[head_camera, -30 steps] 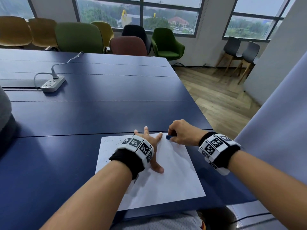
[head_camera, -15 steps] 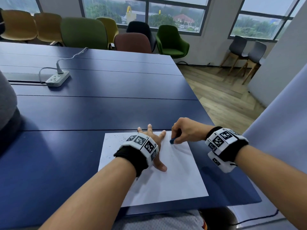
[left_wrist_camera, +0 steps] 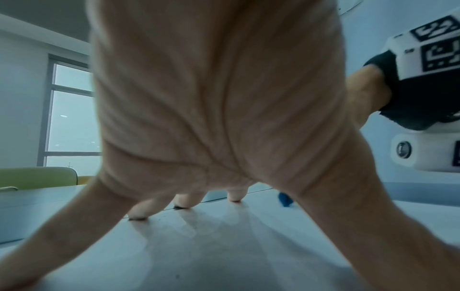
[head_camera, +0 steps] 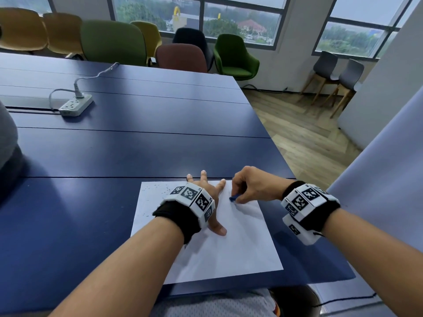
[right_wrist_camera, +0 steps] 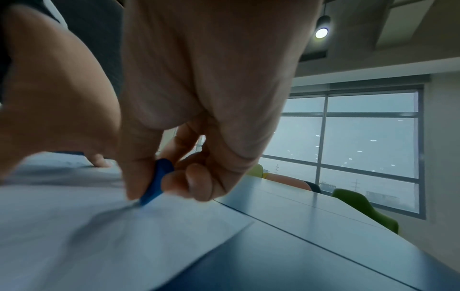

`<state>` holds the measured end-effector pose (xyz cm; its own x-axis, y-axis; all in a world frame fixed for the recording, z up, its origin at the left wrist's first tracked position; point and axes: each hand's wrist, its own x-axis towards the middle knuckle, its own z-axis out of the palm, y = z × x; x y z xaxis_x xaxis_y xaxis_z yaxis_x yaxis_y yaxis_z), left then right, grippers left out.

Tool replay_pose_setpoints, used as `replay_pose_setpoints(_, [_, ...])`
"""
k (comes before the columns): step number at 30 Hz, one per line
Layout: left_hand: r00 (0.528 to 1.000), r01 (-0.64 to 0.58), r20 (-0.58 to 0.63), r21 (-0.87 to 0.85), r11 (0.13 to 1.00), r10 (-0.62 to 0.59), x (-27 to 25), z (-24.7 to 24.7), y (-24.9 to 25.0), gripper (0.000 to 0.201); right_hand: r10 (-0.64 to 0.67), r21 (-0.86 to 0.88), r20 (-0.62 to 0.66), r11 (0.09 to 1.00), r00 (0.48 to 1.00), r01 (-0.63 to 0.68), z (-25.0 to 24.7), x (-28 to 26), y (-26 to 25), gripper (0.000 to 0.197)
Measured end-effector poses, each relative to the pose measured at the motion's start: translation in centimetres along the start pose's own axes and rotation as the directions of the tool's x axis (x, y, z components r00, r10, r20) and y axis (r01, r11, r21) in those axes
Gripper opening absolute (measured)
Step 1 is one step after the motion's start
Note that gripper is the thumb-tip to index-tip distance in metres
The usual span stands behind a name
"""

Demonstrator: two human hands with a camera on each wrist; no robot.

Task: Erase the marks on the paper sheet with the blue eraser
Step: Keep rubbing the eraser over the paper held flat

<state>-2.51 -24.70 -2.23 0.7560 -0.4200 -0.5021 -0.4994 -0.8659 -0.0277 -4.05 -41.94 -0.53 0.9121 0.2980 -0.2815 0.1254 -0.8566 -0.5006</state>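
Observation:
A white paper sheet (head_camera: 229,252) lies on the blue table (head_camera: 114,156) near its front edge. My left hand (head_camera: 207,202) lies spread on the sheet's upper middle, fingertips (left_wrist_camera: 185,202) and thumb pressing it flat. My right hand (head_camera: 249,186) pinches the blue eraser (head_camera: 234,198) between thumb and fingers, and its tip touches the paper near the sheet's top right. In the right wrist view the eraser (right_wrist_camera: 156,181) slants down onto the paper sheet (right_wrist_camera: 99,226). The eraser (left_wrist_camera: 285,199) also shows past my left thumb. Dark crumbs (head_camera: 158,191) speckle the sheet's top left corner.
A white power strip (head_camera: 75,105) with its cable lies far left on the table. Coloured chairs (head_camera: 114,40) line the far side. The table's right edge (head_camera: 288,170) drops to a wooden floor. Someone in grey (head_camera: 6,138) sits at the left.
My right hand has slid the eraser a little down and toward me across the sheet's top right. The left hand stays pressed on the paper. The head view has shifted slightly.

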Motion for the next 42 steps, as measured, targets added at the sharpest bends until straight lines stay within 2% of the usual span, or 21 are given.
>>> replay_pose_setpoints(2, [1.000,0.005,0.008,0.006,1.000,-0.005,-0.2,-0.1,0.0,0.144,0.017,0.026,0.134,0.999,0.991,-0.021,-0.1,-0.5,-0.3,0.009])
replay_pose_setpoints(3, [1.000,0.003,0.007,0.009,1.000,-0.004,-0.2,-0.2,0.0,0.143,0.024,0.021,0.124,0.999,0.992,-0.027,-0.2,-0.5,-0.2,0.008])
replay_pose_setpoints(6, [1.000,-0.003,-0.005,0.004,1.000,0.003,-0.1,-0.1,0.0,0.142,0.006,-0.015,-0.103,1.000,0.995,-0.008,0.2,-0.1,0.1,0.011])
replay_pose_setpoints(7, [1.000,-0.002,-0.007,0.009,1.000,0.002,-0.1,-0.1,0.0,0.142,-0.004,0.001,-0.127,1.000,0.992,0.004,0.5,-0.2,0.0,0.011])
replay_pose_setpoints(8, [1.000,0.001,-0.009,0.015,1.000,-0.001,-0.1,-0.1,0.0,0.142,-0.007,0.029,-0.105,1.000,0.994,0.010,0.7,-0.6,0.0,0.010])
replay_pose_setpoints(11, [1.000,0.006,-0.010,0.015,1.000,-0.006,-0.2,-0.1,0.0,0.144,0.006,0.065,0.122,0.998,0.993,-0.014,0.7,-1.7,-0.3,0.007])
replay_pose_setpoints(12, [1.000,0.005,-0.011,0.015,1.000,-0.005,-0.3,-0.1,0.0,0.144,0.006,0.056,0.132,0.998,0.991,-0.014,0.6,-1.7,-0.3,0.007])
replay_pose_setpoints(15, [1.000,0.001,-0.012,0.016,1.000,-0.001,-0.3,-0.2,0.0,0.142,-0.009,0.036,-0.108,0.999,0.994,0.013,0.9,-1.0,0.1,0.009])
replay_pose_setpoints(17, [1.000,0.002,-0.013,0.018,1.000,-0.001,-0.4,-0.2,0.0,0.142,-0.031,0.041,-0.158,0.998,0.987,0.038,1.1,-1.0,0.0,0.007])
replay_pose_setpoints(19, [1.000,0.004,-0.010,0.024,1.000,-0.004,-0.4,-0.3,0.0,0.143,-0.040,0.084,-0.002,0.996,0.999,0.040,1.0,-1.6,-0.2,0.006])
replay_pose_setpoints(21, [1.000,0.007,-0.002,0.031,0.999,-0.007,-0.5,-0.3,0.1,0.143,-0.042,0.100,0.188,0.995,0.981,0.024,0.6,-2.1,-0.4,0.007])
replay_pose_setpoints(22, [1.000,0.008,0.001,0.030,1.000,-0.008,-0.5,-0.4,0.1,0.143,-0.041,0.085,0.186,0.996,0.982,0.025,0.4,-2.0,-0.3,0.007])
replay_pose_setpoints(25, [1.000,0.006,0.005,0.021,1.000,-0.006,-0.5,-0.4,0.2,0.142,-0.057,0.018,-0.073,0.998,0.996,0.059,0.8,-1.3,0.2,0.008])
replay_pose_setpoints(27, [1.000,0.006,0.006,0.024,1.000,-0.006,-0.5,-0.4,0.2,0.142,-0.083,0.044,-0.131,0.995,0.988,0.089,1.2,-1.4,0.2,0.008])
replay_pose_setpoints(29, [1.000,0.008,0.012,0.029,1.000,-0.008,-0.6,-0.5,0.2,0.143,-0.078,0.116,0.030,0.991,0.997,0.074,1.2,-2.2,0.1,0.008])
replay_pose_setpoints(31, [1.000,0.009,0.022,0.032,0.999,-0.010,-0.7,-0.6,0.2,0.143,-0.054,0.111,0.247,0.993,0.968,0.027,0.9,-2.8,0.0,0.010])
replay_pose_setpoints(32, [1.000,0.010,0.025,0.028,1.000,-0.010,-0.7,-0.6,0.2,0.143,-0.051,0.104,0.273,0.994,0.961,0.023,0.8,-2.7,-0.1,0.011])
replay_pose_setpoints(33, [1.000,0.009,0.025,0.022,1.000,-0.010,-0.7,-0.5,0.2,0.143,-0.057,0.113,0.233,0.993,0.971,0.032,0.8,-2.5,-0.1,0.009])
replay_pose_setpoints(36, [1.000,0.005,0.012,0.010,1.000,-0.005,-0.6,-0.4,0.1,0.142,-0.079,0.141,-0.035,0.987,0.996,0.083,1.5,-1.9,-0.3,0.011])
replay_pose_setpoints(38, [1.000,0.008,0.012,0.014,1.000,-0.008,-0.6,-0.5,0.1,0.141,-0.102,0.151,-0.077,0.982,0.992,0.113,2.0,-2.4,-0.4,0.015])
replay_pose_setpoints(42, [1.000,0.010,0.016,0.032,0.999,-0.010,-0.6,-0.6,0.1,0.143,-0.089,0.158,0.239,0.986,0.967,0.051,2.0,-4.1,-0.8,0.010])
